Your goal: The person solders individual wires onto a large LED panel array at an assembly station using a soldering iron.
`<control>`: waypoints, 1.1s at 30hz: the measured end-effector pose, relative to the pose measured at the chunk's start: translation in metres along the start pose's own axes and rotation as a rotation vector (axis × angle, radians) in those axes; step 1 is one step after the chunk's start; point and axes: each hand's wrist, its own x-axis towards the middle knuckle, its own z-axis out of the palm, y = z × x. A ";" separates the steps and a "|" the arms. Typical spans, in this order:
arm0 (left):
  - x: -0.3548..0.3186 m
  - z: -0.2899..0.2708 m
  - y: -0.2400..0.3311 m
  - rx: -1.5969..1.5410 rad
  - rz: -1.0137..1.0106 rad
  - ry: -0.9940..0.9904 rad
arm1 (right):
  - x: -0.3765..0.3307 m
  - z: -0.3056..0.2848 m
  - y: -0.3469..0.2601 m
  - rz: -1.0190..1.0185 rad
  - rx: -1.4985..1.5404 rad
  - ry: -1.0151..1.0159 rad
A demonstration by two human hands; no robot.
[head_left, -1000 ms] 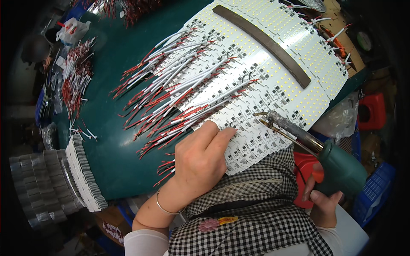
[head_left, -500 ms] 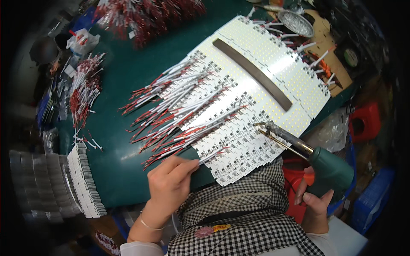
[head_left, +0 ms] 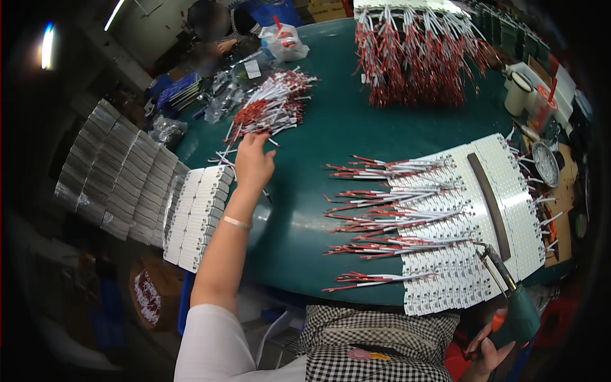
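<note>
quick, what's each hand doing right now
left hand: open, reaching to the loose red and white wires, holding nothing.
right hand: closed on the green soldering iron.

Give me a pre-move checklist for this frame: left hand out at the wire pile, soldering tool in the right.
1. Left hand at the loose red-and-white wire pile: ok, fingers at its near edge.
2. Wire gripped: cannot tell.
3. Right hand holds the green soldering tool: ok.
4. Tool tip clear of the left hand: ok, far apart.
5. White strip boards flat under the dark bar: ok.
6. Table bare between pile and boards: ok.
</note>
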 end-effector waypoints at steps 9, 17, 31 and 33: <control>0.118 0.061 -0.039 0.231 0.161 0.187 | 0.010 0.015 -0.019 -0.077 -0.004 -0.087; 0.129 0.086 -0.048 0.307 0.226 0.180 | 0.020 0.028 -0.021 -0.007 -0.076 -0.073; 0.010 0.032 0.015 0.115 0.326 -0.182 | 0.015 0.019 -0.010 0.049 0.015 -0.097; -0.003 0.031 0.018 0.050 0.279 -0.250 | 0.013 0.013 -0.009 0.098 0.029 -0.114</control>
